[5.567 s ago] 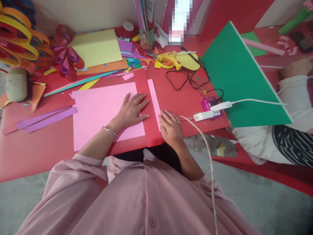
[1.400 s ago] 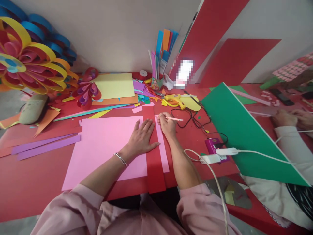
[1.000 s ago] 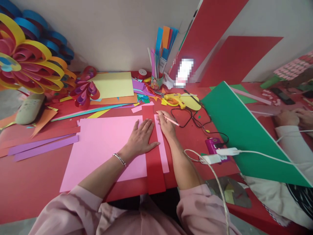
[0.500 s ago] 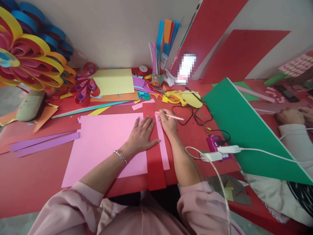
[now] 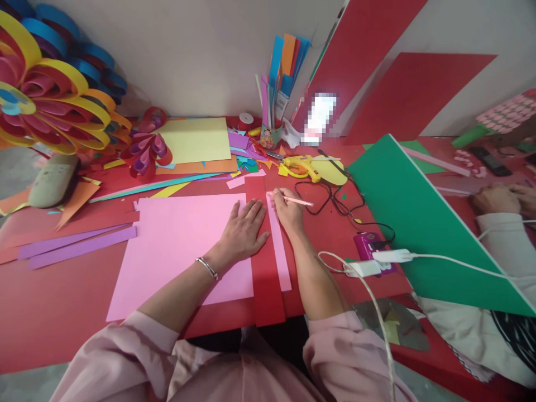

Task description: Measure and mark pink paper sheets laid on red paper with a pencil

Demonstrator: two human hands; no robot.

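Observation:
A large pink sheet (image 5: 184, 240) lies on the red table (image 5: 62, 312), crossed near its right side by a long red strip (image 5: 267, 279). My left hand (image 5: 244, 229) rests flat over the sheet and the strip, fingers spread. A narrow band of pink shows right of the red strip. My right hand (image 5: 288, 209) pinches a pink pencil (image 5: 300, 201), its tip at the top of that band, close to the strip's right edge.
Ahead lie paper scraps, a pale yellow sheet (image 5: 196, 140), scissors (image 5: 272, 154) and a yellow glue gun (image 5: 304, 166). A green board (image 5: 435, 234), a power strip (image 5: 371, 245) and cables are on the right, with another person's hands beyond. Paper flowers stand at left.
My left thumb has drawn in a little toward the fingers. My right hand and the pencil are almost where they were.

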